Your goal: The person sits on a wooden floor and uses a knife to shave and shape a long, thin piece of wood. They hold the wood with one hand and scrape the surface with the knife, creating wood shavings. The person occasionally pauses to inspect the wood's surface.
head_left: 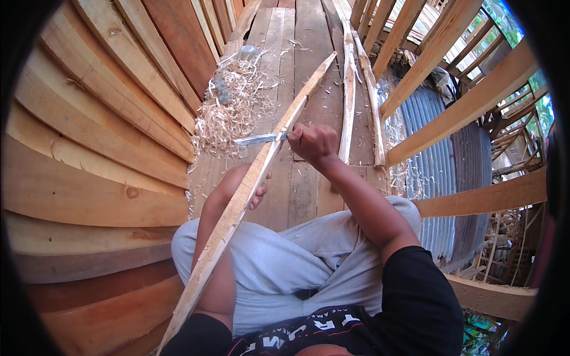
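Observation:
A long, rough-edged wooden strip (240, 199) slants from beside my left upper arm up to a pointed far end over the floorboards. My right hand (314, 142) is closed in a fist around a knife, its handle hidden in the palm. The knife's blade (252, 140) points left and lies across the strip, touching it. My left hand (259, 196) is under the strip, below the knife. Its curled fingertips show at the strip's right side, and the wood hides the rest of the grip.
Pale wood shavings (228, 121) heap on the plank floor at left, with a clear jar (248, 52) among them. Two long wood strips (349, 89) lie at right. A plank wall (101, 172) stands at left, a slatted railing (439, 56) at right, corrugated metal (430, 136) beyond.

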### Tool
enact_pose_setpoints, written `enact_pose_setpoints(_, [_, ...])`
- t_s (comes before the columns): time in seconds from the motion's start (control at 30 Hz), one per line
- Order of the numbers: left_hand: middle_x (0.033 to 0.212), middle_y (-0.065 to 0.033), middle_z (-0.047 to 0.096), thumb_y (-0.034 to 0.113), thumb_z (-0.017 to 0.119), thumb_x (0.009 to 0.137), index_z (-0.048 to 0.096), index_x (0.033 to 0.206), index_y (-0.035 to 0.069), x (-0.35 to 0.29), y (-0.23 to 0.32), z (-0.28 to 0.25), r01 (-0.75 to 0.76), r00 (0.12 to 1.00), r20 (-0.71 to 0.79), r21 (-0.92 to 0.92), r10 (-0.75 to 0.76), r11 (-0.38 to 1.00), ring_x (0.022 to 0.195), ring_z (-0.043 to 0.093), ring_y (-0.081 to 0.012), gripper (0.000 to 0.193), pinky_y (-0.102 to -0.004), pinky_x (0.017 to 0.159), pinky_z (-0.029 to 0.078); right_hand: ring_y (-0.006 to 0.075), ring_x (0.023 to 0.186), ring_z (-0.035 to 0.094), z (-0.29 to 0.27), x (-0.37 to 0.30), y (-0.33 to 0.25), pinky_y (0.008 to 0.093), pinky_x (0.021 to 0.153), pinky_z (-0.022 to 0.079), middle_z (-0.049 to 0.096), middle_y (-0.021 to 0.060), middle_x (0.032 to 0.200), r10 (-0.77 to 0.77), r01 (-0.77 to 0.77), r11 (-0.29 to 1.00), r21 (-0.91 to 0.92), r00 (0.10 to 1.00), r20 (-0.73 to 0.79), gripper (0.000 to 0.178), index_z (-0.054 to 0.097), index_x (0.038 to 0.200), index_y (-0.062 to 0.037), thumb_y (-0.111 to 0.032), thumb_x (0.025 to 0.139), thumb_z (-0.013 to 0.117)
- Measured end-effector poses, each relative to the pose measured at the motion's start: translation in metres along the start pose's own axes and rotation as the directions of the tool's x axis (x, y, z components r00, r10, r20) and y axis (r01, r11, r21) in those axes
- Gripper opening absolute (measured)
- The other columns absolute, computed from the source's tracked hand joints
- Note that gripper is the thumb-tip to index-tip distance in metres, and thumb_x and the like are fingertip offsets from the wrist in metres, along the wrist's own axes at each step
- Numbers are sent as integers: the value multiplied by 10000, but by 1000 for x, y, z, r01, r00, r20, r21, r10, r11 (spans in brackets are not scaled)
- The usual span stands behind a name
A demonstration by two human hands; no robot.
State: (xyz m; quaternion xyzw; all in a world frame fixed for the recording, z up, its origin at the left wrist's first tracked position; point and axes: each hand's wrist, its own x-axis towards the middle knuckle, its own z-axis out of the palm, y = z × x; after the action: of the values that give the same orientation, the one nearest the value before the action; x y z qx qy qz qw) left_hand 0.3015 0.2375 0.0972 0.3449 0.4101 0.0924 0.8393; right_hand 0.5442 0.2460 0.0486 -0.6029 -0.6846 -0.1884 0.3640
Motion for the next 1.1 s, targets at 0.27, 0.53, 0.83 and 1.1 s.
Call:
enact_pose_setpoints(0.27, [618, -35, 534, 430, 409, 1023, 554, 1047, 51, -3, 3, 2, 6, 1000, 13, 7, -6, 1000, 442, 552, -130, 406, -256, 387, 445, 226, 437, 540, 3, 2, 5, 366, 446, 453, 504, 25, 499, -112, 104, 992, -72, 986, -122, 339, 502, 536, -173, -240, 867, 475])
enact_pose_setpoints(0.53, [626, -55, 551, 427, 413, 1022, 558, 1020, 39, 1, 2, 0, -19, 999, 27, 10, 18, 1000, 439, 540, -140, 413, -267, 387, 436, 217, 430, 525, -1, 11, 9, 350, 450, 445, 494, 16, 498, -230, 219, 970, -105, 968, -99, 346, 488, 539, -167, -236, 877, 461])
enact_pose_setpoints(0.83, [622, -69, 552, 407, 394, 1014, 556, 1017, 43, 5, 0, -2, 25, 996, -89, 61, -20, 998, 455, 545, -162, 399, -296, 402, 441, 297, 533, 629, -69, 125, 21, 422, 525, 504, 610, 137, 575, 58, 30, 966, -257, 944, 326, 520, 620, 633, -72, -451, 961, 486])
enact_pose_setpoints(1.1, [636, -85, 550, 355, 377, 1006, 557, 1015, 67, 6, 3, 6, -1, 995, -104, 82, 10, 997, 449, 527, -171, 339, -304, 395, 425, 266, 805, 648, -56, 43, 32, 417, 729, 491, 669, 172, 810, 294, -677, 669, 309, 622, 726, 526, 685, 963, 46, -448, 993, 506])
